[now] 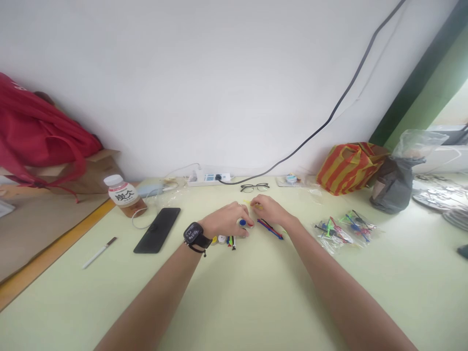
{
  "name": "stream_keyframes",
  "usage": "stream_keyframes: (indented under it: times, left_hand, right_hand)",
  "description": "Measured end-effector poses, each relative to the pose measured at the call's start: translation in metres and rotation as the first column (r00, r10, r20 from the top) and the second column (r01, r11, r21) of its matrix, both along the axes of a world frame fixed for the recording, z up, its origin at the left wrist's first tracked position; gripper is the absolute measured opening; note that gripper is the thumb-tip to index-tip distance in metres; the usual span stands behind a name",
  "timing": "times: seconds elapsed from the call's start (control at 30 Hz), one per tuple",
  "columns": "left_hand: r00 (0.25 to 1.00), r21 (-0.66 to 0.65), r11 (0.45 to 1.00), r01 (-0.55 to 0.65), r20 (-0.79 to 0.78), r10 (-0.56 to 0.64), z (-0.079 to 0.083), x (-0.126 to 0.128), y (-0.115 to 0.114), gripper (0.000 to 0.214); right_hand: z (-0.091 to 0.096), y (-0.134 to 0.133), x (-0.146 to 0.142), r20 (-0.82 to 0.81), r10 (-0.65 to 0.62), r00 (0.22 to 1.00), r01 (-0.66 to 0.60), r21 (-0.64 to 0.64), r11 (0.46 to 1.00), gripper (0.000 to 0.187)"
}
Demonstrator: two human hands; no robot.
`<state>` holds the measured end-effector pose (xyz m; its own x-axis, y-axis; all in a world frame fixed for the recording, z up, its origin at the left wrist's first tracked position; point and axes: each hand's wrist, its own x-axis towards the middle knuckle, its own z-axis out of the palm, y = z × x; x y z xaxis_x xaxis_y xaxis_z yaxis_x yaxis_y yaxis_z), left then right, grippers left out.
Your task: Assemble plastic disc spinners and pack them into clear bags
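My left hand (228, 222), with a black watch (194, 236) on its wrist, rests on the pale green table (234, 302) with fingers curled. It touches small blue and red plastic pieces (244, 223). More small coloured parts (226, 240) lie just under its wrist. My right hand (268, 209) is closed in a pinch on a small yellow piece (252, 203), fingertips close to the left hand's. Thin blue and red sticks (271, 228) lie beside the right wrist.
Clear bags of coloured parts (345, 228) lie to the right. A black phone (158, 230), a bottle (124, 195) and a white pen (99, 252) sit to the left. Glasses (255, 187), a power strip (209, 178), a striped bag (347, 166) and a grey bag (395, 183) line the wall.
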<state>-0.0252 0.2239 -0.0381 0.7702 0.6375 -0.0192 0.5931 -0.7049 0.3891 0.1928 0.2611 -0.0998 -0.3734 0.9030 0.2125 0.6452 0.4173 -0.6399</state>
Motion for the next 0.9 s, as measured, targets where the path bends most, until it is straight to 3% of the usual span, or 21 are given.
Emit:
stream_keyframes:
  times: [0.1,0.27,0.43,0.63,0.77,0.9]
  left_hand:
    - [0.994,0.023,0.999,-0.034,0.107,0.031,0.003,-0.005,0.003,0.037]
    - [0.897,0.033,0.963,-0.268,0.372,0.237,0.006,-0.008,0.012,0.027]
    - [0.763,-0.062,0.93,-0.362,0.554,0.334,0.008,-0.001,0.016,0.034]
    - [0.658,-0.078,0.941,-0.328,0.696,0.287,0.009,0.008,0.015,0.029]
    - [0.61,-0.044,0.931,-0.361,0.744,0.272,0.005,0.012,0.013,0.02]
    - [0.604,0.007,0.941,-0.337,0.768,0.211,0.004,0.014,0.01,0.019]
  right_hand:
    - [0.001,0.004,0.002,-0.137,-0.069,0.988,0.071,0.012,0.997,0.011]
    - [0.018,0.008,0.0,-0.432,-0.125,0.893,0.117,-0.047,0.992,0.025]
    - [0.039,-0.004,-0.011,-0.624,-0.058,0.779,-0.086,-0.199,0.976,0.031]
    - [0.051,-0.019,-0.024,-0.828,-0.111,0.55,-0.388,-0.371,0.844,0.026]
    - [0.051,-0.022,-0.032,-0.818,-0.119,0.563,-0.378,-0.383,0.843,0.027]
    - [0.049,-0.02,-0.032,-0.795,-0.154,0.586,-0.284,-0.38,0.88,0.021]
